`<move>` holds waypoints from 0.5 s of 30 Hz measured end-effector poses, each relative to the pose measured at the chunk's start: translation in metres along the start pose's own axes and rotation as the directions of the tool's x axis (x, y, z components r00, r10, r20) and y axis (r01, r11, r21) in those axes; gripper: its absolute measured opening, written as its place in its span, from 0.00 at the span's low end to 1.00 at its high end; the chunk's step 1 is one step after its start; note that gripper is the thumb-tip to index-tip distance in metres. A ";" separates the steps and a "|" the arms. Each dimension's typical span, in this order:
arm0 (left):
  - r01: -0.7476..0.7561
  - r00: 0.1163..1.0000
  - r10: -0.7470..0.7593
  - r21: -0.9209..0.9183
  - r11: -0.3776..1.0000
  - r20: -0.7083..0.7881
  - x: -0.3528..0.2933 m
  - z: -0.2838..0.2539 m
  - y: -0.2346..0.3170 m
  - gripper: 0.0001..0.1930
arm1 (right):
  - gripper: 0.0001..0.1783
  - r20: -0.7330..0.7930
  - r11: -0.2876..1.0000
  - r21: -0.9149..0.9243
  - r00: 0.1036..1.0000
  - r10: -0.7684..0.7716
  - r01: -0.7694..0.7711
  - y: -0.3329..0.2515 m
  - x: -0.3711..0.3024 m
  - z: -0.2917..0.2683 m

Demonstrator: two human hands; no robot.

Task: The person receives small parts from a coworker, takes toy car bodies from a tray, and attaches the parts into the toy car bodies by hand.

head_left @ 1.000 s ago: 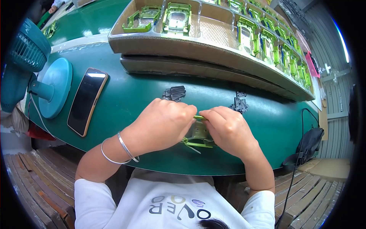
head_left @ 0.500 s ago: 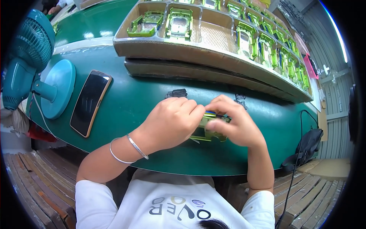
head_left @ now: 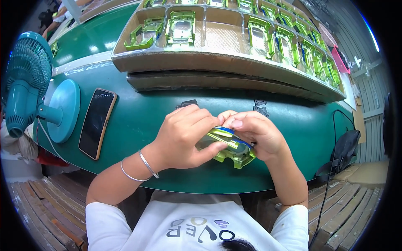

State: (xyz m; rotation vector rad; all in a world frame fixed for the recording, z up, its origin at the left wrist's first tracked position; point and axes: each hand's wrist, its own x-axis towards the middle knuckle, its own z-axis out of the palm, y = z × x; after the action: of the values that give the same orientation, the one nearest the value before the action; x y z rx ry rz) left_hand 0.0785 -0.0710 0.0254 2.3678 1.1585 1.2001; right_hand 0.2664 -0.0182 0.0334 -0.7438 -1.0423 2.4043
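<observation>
Both my hands hold one lime-green plastic frame part point(head_left: 232, 148) with a blue strip on it, just above the green table point(head_left: 142, 125). My left hand point(head_left: 184, 136), with two thin bangles on its wrist, grips the part's left side, thumb underneath. My right hand point(head_left: 257, 134) clasps the right side, its fingertips pressing on the top edge. Two small black pieces point(head_left: 260, 106) lie on the table just beyond my hands; the left one point(head_left: 187, 103) is partly hidden by my fingers.
A long cardboard tray point(head_left: 217, 62) with several green frame parts in compartments stands at the back. A dark phone point(head_left: 97, 122) lies at the left, beside a teal desk fan point(head_left: 31, 94). A black cable point(head_left: 333, 138) hangs over the right edge.
My hands have shifted slightly right and up with the green part; the part now sits tilted, more exposed between my fingers. The view has moved closer to the tray.
</observation>
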 end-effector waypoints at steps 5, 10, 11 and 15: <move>0.083 0.996 -0.078 -0.096 0.992 0.052 -0.006 0.006 -0.006 0.12 | 0.08 0.091 0.986 -0.160 0.995 -0.028 0.042 -0.001 -0.003 0.003; 0.366 0.926 -0.323 -0.255 0.895 0.195 -0.008 0.000 -0.001 0.15 | 0.08 0.148 0.962 -0.259 0.988 -0.051 0.088 -0.001 -0.004 0.002; 0.309 0.946 -0.267 -0.262 0.914 0.186 -0.010 0.002 -0.004 0.16 | 0.09 0.123 0.906 -0.383 0.982 -0.142 0.179 -0.001 -0.006 0.005; 0.382 0.920 -0.328 -0.315 0.869 0.213 -0.008 0.001 -0.001 0.17 | 0.15 0.432 0.158 -0.794 0.728 -0.533 0.586 0.009 0.001 0.004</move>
State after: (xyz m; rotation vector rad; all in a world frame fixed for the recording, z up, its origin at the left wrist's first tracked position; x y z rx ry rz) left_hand 0.0759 -0.0763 0.0198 1.8442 1.1544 0.9822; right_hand 0.2614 -0.0252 0.0285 -0.4054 -2.2301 1.0156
